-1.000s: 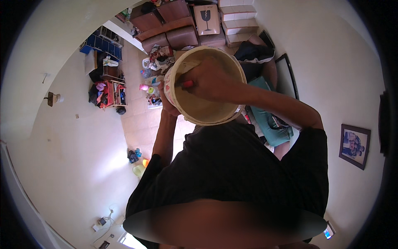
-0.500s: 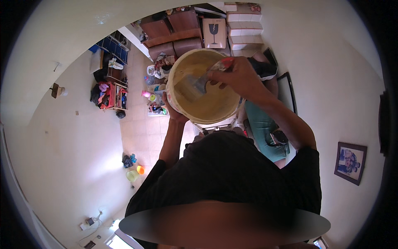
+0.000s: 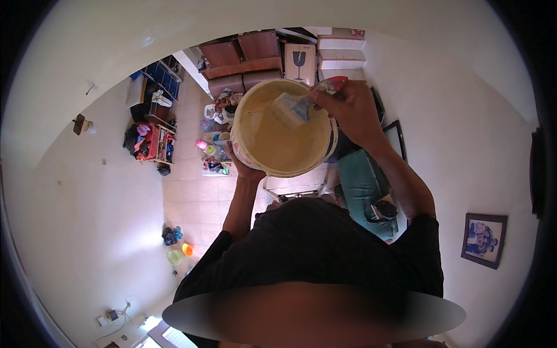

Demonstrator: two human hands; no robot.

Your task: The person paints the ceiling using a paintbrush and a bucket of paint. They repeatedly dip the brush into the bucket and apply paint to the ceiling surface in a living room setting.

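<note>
A round white plastic bucket point(image 3: 278, 171) of cream-yellow paint is held up in front of my body. My left hand point(image 3: 247, 166) grips it from the lower left, with the fingers partly hidden behind its side. At the upper right of the bucket, my right hand point(image 3: 351, 113) is closed on a wide paintbrush point(image 3: 292, 110) with a red handle tip. The brush's pale, paint-coated head is tilted down-left over the inside of the bucket.
Below me are a tiled floor point(image 3: 191, 203), a metal frame point(image 3: 296, 189) like a ladder and a green padded seat point(image 3: 360, 185). Around stand a cardboard box point(image 3: 299, 61), wooden furniture point(image 3: 238, 58), stairs point(image 3: 342, 58) and piles of belongings point(image 3: 151, 142). Walls point(image 3: 81, 214) rise on either side.
My right hand has come up out of the bucket to its upper right, lifting the brush from the paint. My left hand still holds the bucket.
</note>
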